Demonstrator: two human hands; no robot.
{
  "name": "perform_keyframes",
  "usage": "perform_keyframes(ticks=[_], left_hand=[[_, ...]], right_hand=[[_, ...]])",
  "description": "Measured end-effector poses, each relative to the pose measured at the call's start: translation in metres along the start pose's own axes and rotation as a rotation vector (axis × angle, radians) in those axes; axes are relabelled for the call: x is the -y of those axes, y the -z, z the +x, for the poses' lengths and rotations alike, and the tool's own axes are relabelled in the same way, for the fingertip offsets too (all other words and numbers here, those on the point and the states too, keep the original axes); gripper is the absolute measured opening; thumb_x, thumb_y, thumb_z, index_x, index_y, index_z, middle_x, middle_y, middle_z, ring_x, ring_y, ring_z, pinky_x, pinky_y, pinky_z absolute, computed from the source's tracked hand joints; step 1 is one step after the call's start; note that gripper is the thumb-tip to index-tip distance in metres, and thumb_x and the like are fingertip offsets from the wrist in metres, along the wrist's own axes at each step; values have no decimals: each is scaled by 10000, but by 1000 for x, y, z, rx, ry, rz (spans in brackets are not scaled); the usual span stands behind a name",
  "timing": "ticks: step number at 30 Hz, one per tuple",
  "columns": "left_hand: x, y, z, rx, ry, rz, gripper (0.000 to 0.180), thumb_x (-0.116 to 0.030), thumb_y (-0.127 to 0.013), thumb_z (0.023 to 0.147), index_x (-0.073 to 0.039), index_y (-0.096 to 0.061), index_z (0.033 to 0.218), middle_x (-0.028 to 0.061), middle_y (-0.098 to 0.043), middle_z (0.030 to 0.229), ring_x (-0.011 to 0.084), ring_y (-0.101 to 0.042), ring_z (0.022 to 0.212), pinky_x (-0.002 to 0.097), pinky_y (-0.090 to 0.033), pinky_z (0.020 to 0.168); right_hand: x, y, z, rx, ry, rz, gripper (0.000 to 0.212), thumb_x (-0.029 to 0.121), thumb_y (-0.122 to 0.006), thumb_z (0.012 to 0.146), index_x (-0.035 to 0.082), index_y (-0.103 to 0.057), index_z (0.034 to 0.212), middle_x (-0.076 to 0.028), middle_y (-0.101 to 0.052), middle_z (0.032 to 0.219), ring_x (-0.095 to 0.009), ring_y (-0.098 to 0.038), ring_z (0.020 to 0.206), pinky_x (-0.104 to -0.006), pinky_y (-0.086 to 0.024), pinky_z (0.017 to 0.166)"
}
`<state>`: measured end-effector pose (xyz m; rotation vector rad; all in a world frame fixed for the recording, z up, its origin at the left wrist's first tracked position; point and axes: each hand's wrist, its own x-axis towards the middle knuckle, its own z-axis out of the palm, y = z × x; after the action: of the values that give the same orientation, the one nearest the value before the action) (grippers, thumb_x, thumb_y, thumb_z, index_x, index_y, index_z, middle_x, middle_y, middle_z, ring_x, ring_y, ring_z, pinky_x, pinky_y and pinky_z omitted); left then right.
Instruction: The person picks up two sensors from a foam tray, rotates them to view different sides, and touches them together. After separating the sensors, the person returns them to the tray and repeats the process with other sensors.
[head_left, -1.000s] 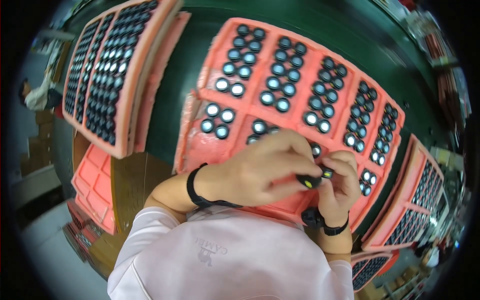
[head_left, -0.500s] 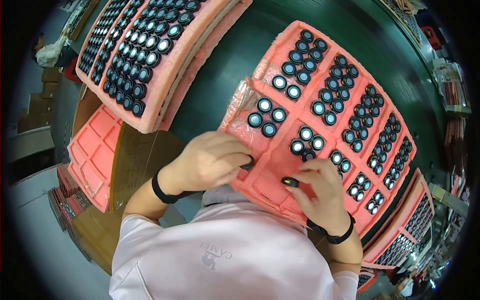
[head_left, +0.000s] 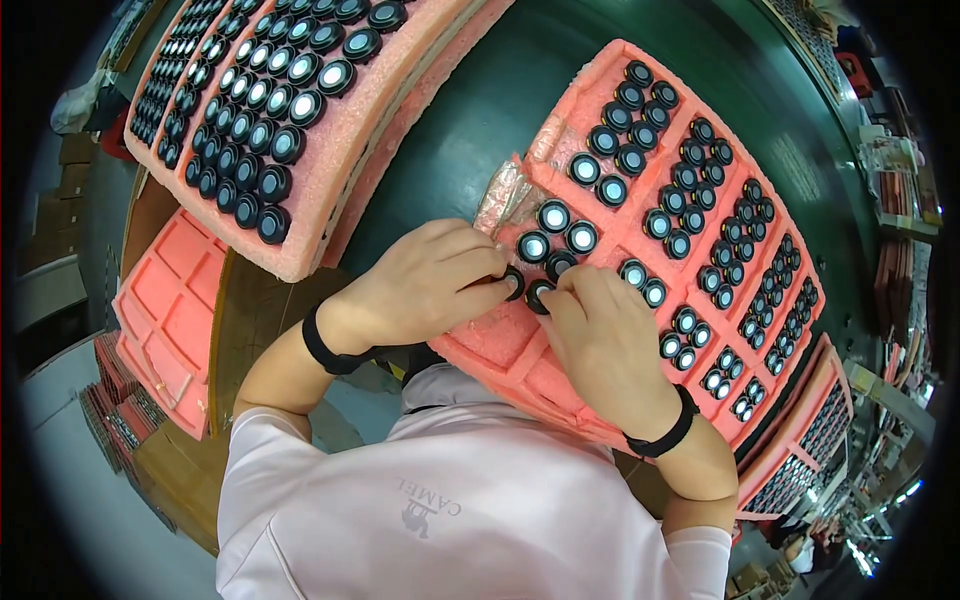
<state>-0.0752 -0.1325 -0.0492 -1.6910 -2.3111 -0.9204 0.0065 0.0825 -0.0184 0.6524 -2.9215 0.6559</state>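
Note:
A pink foam tray [head_left: 600,222] with square compartments lies in front of me, holding rows of small round black parts with pale discs in their middles. Over its left compartment, my left hand [head_left: 430,280] pinches one round black part [head_left: 514,283] between thumb and fingers. Close beside it, my right hand [head_left: 612,345] has its fingertips closed on another round black part [head_left: 538,297]. Several of the same parts [head_left: 553,214] sit just beyond my fingertips in that compartment. My right fingers partly cover one of them and the neighbouring compartment.
Stacked pink trays [head_left: 310,200] full of similar parts stand at the left on the green table [head_left: 450,130]. Below them, a pink tray without parts [head_left: 175,310] leans by a cardboard box [head_left: 250,330]. Crumpled clear film [head_left: 505,195] lies at the tray's left edge. Another filled tray [head_left: 800,440] is at right.
My right hand has moved up and left with its part, into the left compartment beside my left hand. My left hand has shifted slightly up and right. The whole view has shifted a little.

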Motion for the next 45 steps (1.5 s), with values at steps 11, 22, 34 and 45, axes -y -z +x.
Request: perform_keyframes(ticks=[11, 22, 34, 45], left_hand=[[6, -3, 3, 3, -30, -12, 161, -117, -659, 718, -85, -689, 873, 45, -592, 944, 238, -578, 889, 384, -480, 818], [-4, 2, 13, 3, -32, -22, 210, -76, -706, 694, -72, -686, 903, 64, -598, 975, 245, -577, 892, 405, -480, 818], [-38, 18, 54, 40, -69, -42, 288, -10, -747, 653, -60, -677, 928, 89, -620, 991, 272, -581, 826, 413, -480, 744], [-62, 16, 74, 75, -137, -36, 274, -20, -743, 648, -56, -681, 912, 95, -624, 997, 276, -593, 826, 399, -484, 715]], right_hand=[[-3, -10, -2, 15, -56, 39, 216, 67, -738, 693, 32, -604, 860, -94, -529, 845, -275, -555, 761, -383, -453, 647], [-8, 42, -11, 11, -156, 338, 287, 70, -768, 692, 34, -630, 941, -112, -583, 929, -287, -590, 892, -359, -482, 764], [-61, 158, -97, -482, -335, 635, 300, 278, -653, 857, -5, -608, 948, -117, -618, 1015, -212, -568, 968, -331, -439, 847], [-101, 160, -147, -528, -400, 554, 282, 266, -640, 877, 2, -614, 972, -96, -623, 1011, -186, -569, 960, -312, -443, 844]])
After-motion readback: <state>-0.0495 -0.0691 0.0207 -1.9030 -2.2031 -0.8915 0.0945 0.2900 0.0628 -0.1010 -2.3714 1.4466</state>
